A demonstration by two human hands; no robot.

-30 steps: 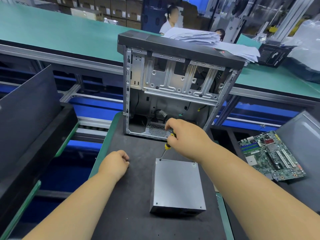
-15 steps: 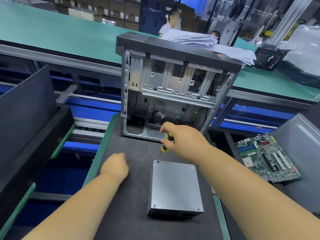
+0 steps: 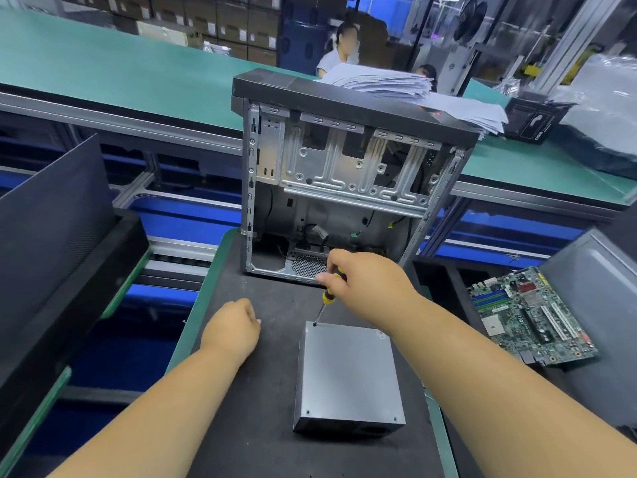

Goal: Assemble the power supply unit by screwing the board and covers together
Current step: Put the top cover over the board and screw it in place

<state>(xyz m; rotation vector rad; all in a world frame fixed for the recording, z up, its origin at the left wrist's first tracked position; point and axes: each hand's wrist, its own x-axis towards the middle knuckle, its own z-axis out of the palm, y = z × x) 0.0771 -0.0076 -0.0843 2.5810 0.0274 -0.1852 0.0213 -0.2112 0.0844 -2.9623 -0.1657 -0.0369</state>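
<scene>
A grey metal power supply unit [image 3: 350, 377] lies flat on the black mat [image 3: 255, 408], its cover facing up. My right hand [image 3: 365, 284] grips a yellow-and-black screwdriver [image 3: 327, 298]. The driver's tip sits on the screw at the cover's far left corner. My left hand [image 3: 232, 327] rests on the mat to the left of the unit, fingers curled into a loose fist, holding nothing that I can see.
An open computer case [image 3: 344, 181] stands upright just behind the unit. A green motherboard [image 3: 527, 322] lies to the right. A dark panel [image 3: 51, 236] leans at the left. Papers [image 3: 396, 84] are stacked on the green bench behind, where people work.
The screwdriver stays on the far left corner screw. My view has shifted slightly; both hands keep nearly the same places.
</scene>
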